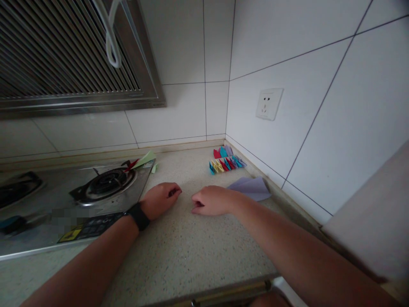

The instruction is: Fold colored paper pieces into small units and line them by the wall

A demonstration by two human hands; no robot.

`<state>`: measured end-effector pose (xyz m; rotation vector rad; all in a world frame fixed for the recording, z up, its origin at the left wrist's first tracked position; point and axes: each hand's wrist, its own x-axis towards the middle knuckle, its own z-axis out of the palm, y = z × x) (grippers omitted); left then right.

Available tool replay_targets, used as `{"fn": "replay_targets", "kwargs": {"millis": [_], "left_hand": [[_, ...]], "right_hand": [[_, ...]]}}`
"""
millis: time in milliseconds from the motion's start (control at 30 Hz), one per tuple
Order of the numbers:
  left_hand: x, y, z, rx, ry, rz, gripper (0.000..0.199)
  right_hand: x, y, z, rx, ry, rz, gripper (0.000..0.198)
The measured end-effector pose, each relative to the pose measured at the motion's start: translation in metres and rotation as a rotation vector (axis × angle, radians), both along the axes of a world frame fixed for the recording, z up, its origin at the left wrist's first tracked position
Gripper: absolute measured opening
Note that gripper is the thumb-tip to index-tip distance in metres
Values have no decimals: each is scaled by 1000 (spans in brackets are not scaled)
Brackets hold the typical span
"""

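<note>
My left hand [162, 199], with a black watch [138, 215] on its wrist, rests on the speckled countertop [191, 251] with curled fingers. Opposite it, a short gap away, my right hand [211, 200] is closed in a loose fist on the same surface. Nothing shows between the fingers of either hand. Just behind my right wrist lies a purple sheet of paper [251, 188], partly covered by the forearm. Farther back in the corner stand folded paper pieces [227, 164] in blue, yellow, red and purple, in a row, with a smaller group [223, 152] behind them.
A gas stove [108, 183] is on the left, with green paper [145, 159] and a bit of red paper on its right rear edge. A range hood [73, 55] with a hanging white cord [112, 47] is above. The tiled right wall has a socket [269, 104].
</note>
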<state>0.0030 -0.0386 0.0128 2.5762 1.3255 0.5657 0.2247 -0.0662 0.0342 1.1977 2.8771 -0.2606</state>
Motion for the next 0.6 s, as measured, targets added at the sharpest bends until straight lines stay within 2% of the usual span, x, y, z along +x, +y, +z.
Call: {"fn": "replay_targets", "kwargs": {"millis": [133,233,333,433,600], "left_hand": [[-11,6,4,37,-37,33,26],[-27,20,19,69,-176,80,32],[-48,44,38,162,-263,196,36],[-67,76,47,175,-219,329,39],[-89,122,35,327,43,463,47]], "right_hand": [[1,1,-1,15,3,17,29],[2,2,-3,15,2,18,29],[4,4,-5,7,-11,17,32],[5,6,-7,21,-14,24,32],[6,8,-8,25,21,42,32]]}}
